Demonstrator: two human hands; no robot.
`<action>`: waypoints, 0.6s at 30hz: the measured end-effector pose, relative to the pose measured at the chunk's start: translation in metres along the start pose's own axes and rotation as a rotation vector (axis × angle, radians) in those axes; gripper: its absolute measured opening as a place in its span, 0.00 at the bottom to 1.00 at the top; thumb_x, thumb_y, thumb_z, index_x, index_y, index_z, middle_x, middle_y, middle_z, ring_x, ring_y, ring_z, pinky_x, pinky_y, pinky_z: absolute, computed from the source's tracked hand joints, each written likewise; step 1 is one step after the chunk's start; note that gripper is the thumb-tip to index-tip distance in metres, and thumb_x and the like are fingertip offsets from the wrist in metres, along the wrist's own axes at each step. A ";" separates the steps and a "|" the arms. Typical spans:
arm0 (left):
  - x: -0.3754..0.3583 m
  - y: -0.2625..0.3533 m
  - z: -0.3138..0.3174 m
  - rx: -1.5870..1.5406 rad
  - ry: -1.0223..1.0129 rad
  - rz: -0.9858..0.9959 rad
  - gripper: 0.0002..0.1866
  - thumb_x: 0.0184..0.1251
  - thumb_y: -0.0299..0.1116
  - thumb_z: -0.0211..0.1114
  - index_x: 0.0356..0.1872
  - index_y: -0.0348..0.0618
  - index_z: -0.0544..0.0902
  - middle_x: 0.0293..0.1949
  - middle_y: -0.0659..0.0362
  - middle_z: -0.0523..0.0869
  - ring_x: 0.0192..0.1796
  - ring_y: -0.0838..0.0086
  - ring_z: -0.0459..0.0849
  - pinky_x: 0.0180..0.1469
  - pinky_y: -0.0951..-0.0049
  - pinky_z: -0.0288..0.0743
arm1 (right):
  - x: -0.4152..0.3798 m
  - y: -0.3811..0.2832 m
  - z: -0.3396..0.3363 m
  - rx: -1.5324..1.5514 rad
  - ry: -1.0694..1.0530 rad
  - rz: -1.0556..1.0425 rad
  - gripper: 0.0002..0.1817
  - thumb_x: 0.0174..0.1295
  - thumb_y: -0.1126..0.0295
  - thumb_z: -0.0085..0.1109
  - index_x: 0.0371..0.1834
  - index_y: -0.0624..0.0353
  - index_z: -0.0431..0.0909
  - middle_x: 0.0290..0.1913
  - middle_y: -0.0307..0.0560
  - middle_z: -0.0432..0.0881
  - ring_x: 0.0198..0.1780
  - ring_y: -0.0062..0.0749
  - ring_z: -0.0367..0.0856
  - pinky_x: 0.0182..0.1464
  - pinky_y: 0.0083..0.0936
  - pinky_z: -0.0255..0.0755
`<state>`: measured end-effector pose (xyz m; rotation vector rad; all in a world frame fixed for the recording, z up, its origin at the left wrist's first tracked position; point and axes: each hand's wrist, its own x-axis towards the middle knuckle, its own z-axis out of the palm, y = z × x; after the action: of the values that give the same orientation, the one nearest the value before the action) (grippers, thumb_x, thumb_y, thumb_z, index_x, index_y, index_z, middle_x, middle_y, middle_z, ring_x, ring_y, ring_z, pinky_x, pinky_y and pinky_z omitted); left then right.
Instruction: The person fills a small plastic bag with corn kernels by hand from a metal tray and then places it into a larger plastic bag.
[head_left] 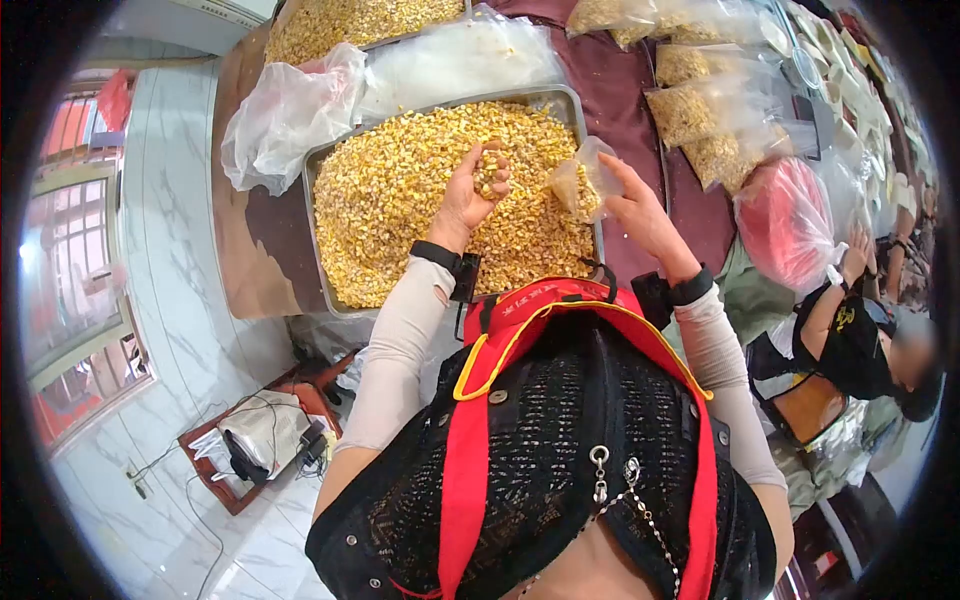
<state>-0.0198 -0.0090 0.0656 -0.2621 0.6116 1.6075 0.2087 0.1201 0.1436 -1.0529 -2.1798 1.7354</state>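
Observation:
A large metal tray (pixel 321 262) is heaped with yellow corn kernels (pixel 385 215). Over the middle of the heap, my left hand (pixel 474 192) is cupped closed around a handful of corn kernels (pixel 488 176). At the tray's right side, my right hand (pixel 640 205) grips the edge of a small clear plastic bag (pixel 592 178) with its thumb and fingers. Some kernels lie in the bottom of this bag, which tilts toward the heap.
Crumpled clear plastic (pixel 290 115) lies by the tray's far left corner. Another kernel-filled tray (pixel 365 22) is beyond. Several filled bags (pixel 690 112) line the right side, near a red bag (pixel 785 220). A co-worker (pixel 850 335) sits at right.

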 end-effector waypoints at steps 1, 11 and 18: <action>0.001 0.001 0.001 0.003 -0.001 -0.003 0.14 0.67 0.43 0.52 0.44 0.44 0.75 0.31 0.59 0.75 0.30 0.74 0.72 0.24 0.81 0.67 | 0.000 0.001 0.001 0.002 0.004 0.000 0.33 0.52 0.80 0.44 0.66 0.55 0.59 0.45 0.38 0.71 0.30 0.15 0.66 0.30 0.12 0.62; 0.001 -0.026 0.105 -0.003 -0.316 0.005 0.13 0.67 0.48 0.51 0.35 0.50 0.72 0.21 0.64 0.68 0.22 0.80 0.64 0.21 0.83 0.57 | 0.006 0.015 0.006 0.008 0.040 -0.134 0.33 0.48 0.84 0.42 0.64 0.64 0.58 0.64 0.49 0.62 0.62 0.30 0.62 0.59 0.21 0.59; 0.017 -0.069 0.128 0.259 -0.223 0.307 0.14 0.66 0.46 0.54 0.27 0.48 0.71 0.18 0.64 0.71 0.21 0.80 0.69 0.25 0.79 0.65 | 0.004 0.005 0.002 -0.052 0.028 -0.120 0.34 0.47 0.84 0.43 0.64 0.65 0.58 0.66 0.50 0.60 0.66 0.32 0.58 0.62 0.23 0.56</action>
<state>0.0684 0.0749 0.1472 0.2102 0.7020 1.7973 0.2064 0.1213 0.1376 -0.9305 -2.2331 1.6115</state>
